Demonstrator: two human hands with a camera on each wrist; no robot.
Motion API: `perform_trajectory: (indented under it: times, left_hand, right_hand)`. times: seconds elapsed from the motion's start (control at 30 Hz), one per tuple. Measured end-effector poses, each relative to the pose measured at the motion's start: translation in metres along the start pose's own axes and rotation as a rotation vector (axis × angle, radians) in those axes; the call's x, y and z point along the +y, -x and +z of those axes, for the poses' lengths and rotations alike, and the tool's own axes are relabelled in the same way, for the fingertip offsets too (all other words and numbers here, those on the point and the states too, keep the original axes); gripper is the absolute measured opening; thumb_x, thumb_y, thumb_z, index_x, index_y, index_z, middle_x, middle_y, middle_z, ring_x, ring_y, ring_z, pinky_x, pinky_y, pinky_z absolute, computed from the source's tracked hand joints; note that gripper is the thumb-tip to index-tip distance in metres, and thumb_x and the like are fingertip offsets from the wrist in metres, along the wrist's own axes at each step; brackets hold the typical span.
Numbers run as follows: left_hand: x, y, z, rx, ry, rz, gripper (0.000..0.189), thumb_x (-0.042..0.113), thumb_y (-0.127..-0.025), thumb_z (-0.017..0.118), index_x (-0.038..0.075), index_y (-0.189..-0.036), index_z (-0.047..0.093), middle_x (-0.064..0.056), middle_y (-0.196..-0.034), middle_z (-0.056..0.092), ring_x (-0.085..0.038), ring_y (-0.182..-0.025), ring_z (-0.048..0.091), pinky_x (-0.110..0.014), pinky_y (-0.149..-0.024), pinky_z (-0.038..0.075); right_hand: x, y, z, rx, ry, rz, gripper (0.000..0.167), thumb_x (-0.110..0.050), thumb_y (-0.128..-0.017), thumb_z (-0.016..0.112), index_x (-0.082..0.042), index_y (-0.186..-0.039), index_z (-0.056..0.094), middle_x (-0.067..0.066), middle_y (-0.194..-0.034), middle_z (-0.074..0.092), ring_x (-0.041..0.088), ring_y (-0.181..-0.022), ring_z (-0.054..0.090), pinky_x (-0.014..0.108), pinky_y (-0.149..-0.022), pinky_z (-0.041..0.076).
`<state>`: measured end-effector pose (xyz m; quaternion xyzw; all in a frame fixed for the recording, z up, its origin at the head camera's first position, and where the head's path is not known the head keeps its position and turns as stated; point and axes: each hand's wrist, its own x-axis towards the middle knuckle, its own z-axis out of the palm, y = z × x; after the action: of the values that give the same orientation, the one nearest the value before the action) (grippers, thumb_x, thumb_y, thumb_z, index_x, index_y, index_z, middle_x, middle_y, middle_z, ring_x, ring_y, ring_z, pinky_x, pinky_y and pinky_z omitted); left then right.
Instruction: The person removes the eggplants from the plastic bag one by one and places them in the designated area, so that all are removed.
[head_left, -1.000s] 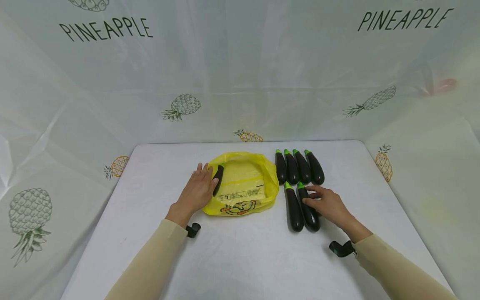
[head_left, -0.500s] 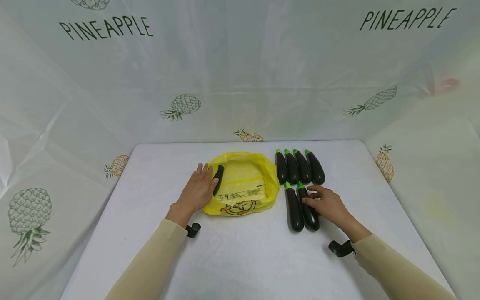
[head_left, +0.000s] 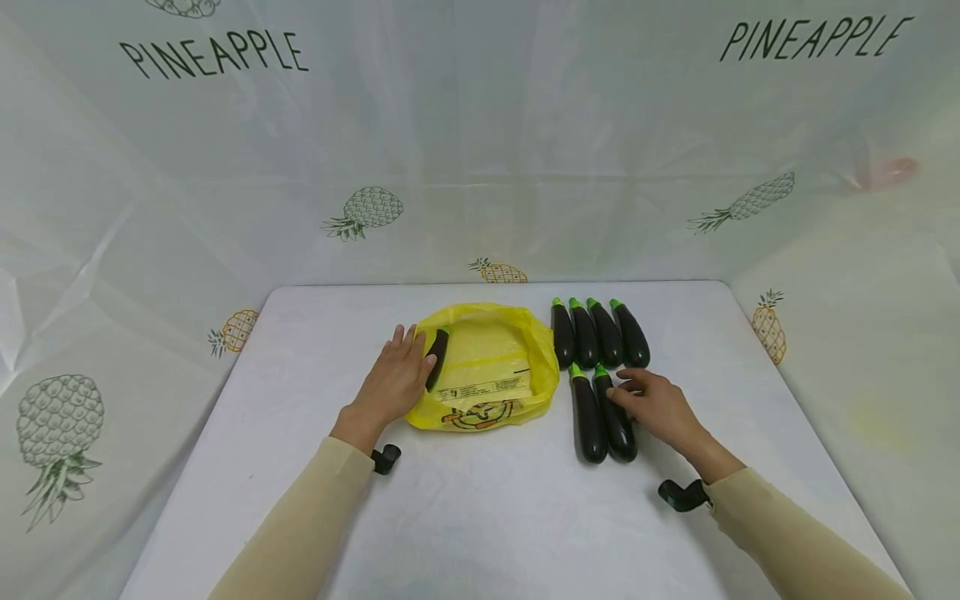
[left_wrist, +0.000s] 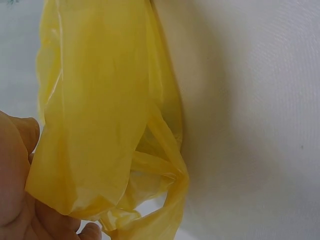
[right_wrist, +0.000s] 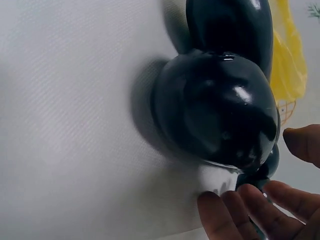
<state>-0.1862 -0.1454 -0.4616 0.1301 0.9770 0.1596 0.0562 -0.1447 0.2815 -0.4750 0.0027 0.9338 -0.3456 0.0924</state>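
A yellow plastic bag (head_left: 480, 358) lies with its mouth open. My left hand (head_left: 393, 375) pinches the bag's left edge, thumb inside and fingers outside; in the left wrist view the yellow film (left_wrist: 95, 110) passes between them. A dark, curved, eggplant-like shape (head_left: 437, 360) shows inside the bag beside that thumb. Over the nearer right eggplant (head_left: 618, 425) my right hand (head_left: 660, 408) has its thumb at the upper part. In the right wrist view, thumb and fingertips stand apart near the glossy eggplant (right_wrist: 215, 110). Another eggplant (head_left: 589, 421) lies just left of it.
Several more eggplants (head_left: 606, 337) with green stems lie in a row behind, right of the bag. All rest on a white table (head_left: 480, 517). A pineapple-print sheet (head_left: 525, 150) hangs behind and at the sides.
My right thumb has shifted slightly right over the nearer right eggplant, and that eggplant's lower end has moved slightly left. The left hand and the bag have stayed put.
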Motion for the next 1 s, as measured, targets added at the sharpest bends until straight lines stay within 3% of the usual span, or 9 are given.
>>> perform_trajectory:
  times: [0.23,0.5,1.0]
  left_hand:
    - [-0.001,0.001,-0.003,-0.010,0.001,0.001,0.065,0.038,-0.117,0.030,-0.004,-0.165,0.023,-0.023,-0.175,0.015,-0.040,-0.164,0.004,-0.055,-0.133,0.012]
    - [-0.003,-0.001,-0.005,-0.006,0.003,0.009,0.064,0.038,-0.117,0.031,-0.004,-0.165,0.024,-0.023,-0.174,0.016,-0.040,-0.164,0.004,-0.056,-0.133,0.012]
    - [-0.004,-0.002,-0.010,-0.009,-0.027,0.015,0.063,0.036,-0.117,0.032,-0.005,-0.165,0.025,-0.024,-0.174,0.017,-0.041,-0.164,0.004,-0.057,-0.133,0.011]
  right_hand:
    - [-0.007,-0.003,-0.002,0.056,-0.008,-0.045,0.061,-0.037,-0.104,0.065,-0.001,-0.152,0.052,0.026,-0.138,0.065,0.044,-0.123,0.066,0.058,-0.095,0.060]
    - [-0.025,-0.014,-0.003,0.111,-0.025,-0.084,0.062,-0.037,-0.105,0.066,-0.002,-0.153,0.050,0.025,-0.140,0.064,0.042,-0.123,0.064,0.057,-0.096,0.060]
    - [-0.114,-0.043,0.014,0.122,-0.134,-0.164,0.057,-0.034,-0.104,0.068,-0.007,-0.152,0.053,0.018,-0.139,0.064,0.034,-0.119,0.064,0.050,-0.095,0.058]
